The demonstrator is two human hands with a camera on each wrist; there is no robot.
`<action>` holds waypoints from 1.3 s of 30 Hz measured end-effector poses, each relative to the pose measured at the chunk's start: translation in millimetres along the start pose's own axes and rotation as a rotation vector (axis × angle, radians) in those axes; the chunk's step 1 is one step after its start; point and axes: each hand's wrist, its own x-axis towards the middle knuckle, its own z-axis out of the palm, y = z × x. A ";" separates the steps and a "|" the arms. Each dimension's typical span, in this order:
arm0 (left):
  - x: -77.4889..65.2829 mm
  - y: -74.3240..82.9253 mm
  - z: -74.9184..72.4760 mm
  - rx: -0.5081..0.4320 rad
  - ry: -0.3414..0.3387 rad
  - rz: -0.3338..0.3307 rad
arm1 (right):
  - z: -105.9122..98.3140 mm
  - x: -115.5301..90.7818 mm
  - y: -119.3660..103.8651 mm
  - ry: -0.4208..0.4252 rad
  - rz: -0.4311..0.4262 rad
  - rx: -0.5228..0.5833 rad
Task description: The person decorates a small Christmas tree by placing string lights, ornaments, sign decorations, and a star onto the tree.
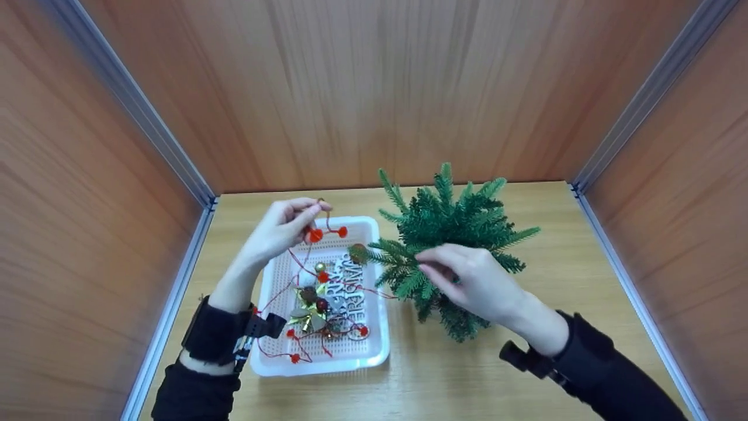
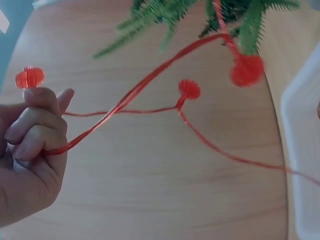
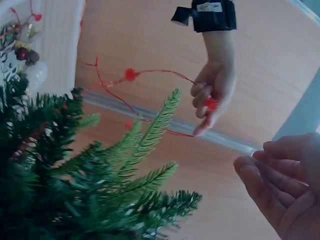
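My left hand [image 1: 285, 227], above the far part of the white basket [image 1: 381, 336], holds a red cord garland with small red lanterns [image 1: 315, 235]. In the left wrist view its fingers are curled round the doubled cord [image 2: 122, 102]. One lantern [image 2: 30, 78] shows above the fingertips, and other lengths hang down into the basket. My right hand [image 1: 476, 283] is over the front of the small green artificial fir tree [image 1: 450, 219]. In the right wrist view its fingers [image 3: 255, 182] are loosely bent beside the branches, with nothing visible between them and the thumb.
Inside the basket lie silver lettering [image 1: 353, 292], gold bows [image 1: 307, 318], a pine cone [image 1: 308, 294] and berries. A round brown ornament [image 1: 358, 254] sits at a left branch tip. Wooden panels with metal corner rails enclose the table on three sides.
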 end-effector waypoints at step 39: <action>-70.9 63.0 39.4 -0.144 -0.091 0.457 | 40.0 204.3 30.5 -0.601 0.305 -0.023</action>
